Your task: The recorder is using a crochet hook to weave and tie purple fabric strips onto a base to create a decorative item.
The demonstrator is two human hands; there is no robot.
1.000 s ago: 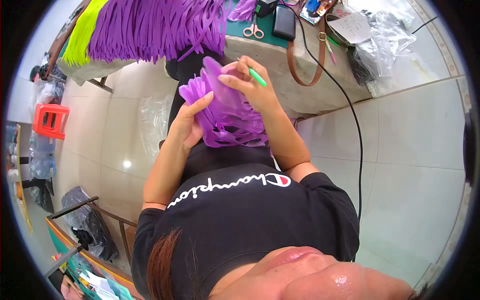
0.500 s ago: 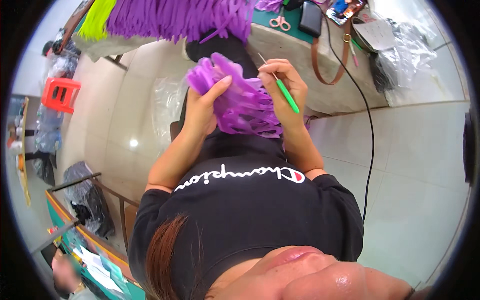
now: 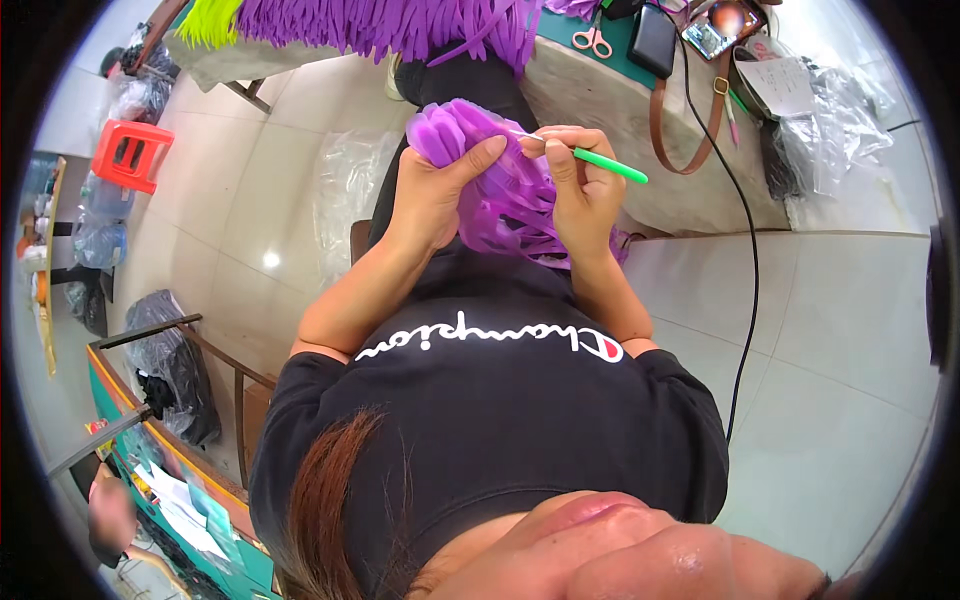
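My left hand [image 3: 432,192] is closed round a bundle of glossy purple strips [image 3: 508,212], its thumb pressed on top. The folded loops stick up past the fingers, and the loose, net-like lengths hang toward my lap. A slim tool with a green handle [image 3: 612,166] and a thin metal shaft is pinched in my right hand [image 3: 582,190]. Its shaft points left and reaches the strips beside my left thumb; the tip is too small to make out.
Purple strips [image 3: 380,25] and lime-green ones [image 3: 208,22] hang over the table edge ahead. Pink-handled scissors [image 3: 592,40], a black case [image 3: 652,42] and a brown strap [image 3: 660,140] lie at the right. A black cable [image 3: 745,230] runs down there. A red stool [image 3: 132,155] stands left.
My right hand has turned the tool from steeply upright to nearly level, bringing its metal shaft against the strips. The left hand and bundle have shifted slightly right in the picture.
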